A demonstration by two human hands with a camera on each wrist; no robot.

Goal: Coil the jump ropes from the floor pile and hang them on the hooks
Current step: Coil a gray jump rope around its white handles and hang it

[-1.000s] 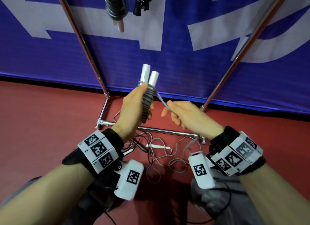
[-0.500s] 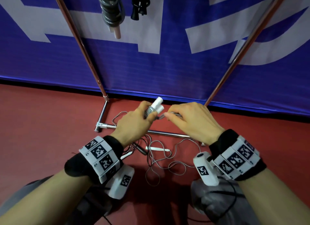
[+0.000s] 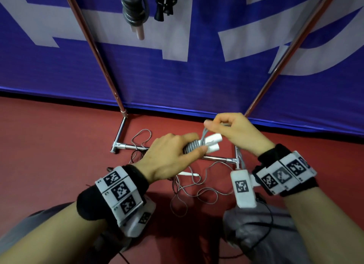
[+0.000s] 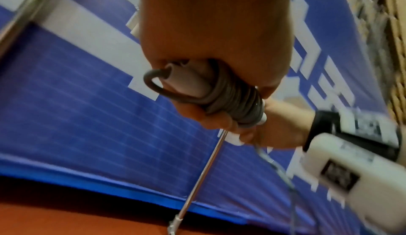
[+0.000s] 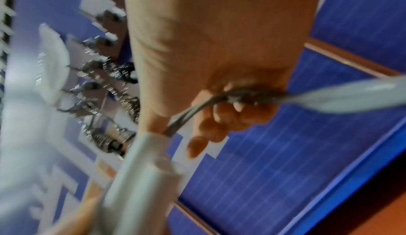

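While both hands work above the rack's base bar (image 3: pixel 214 157), open red floor (image 3: pixel 59 145) lies left; the banner (image 3: pixel 177 76) closes off behind. Left hand (image 3: pixel 169 157) curls round the coiled rope (image 3: pixel 192 146), white handles (image 3: pixel 212 140) jutting right. Right hand (image 3: pixel 234 130), raised just beside, pinches the free cord (image 3: pixel 203 134). Loose ropes (image 3: pixel 193 187) lie on the floor below.
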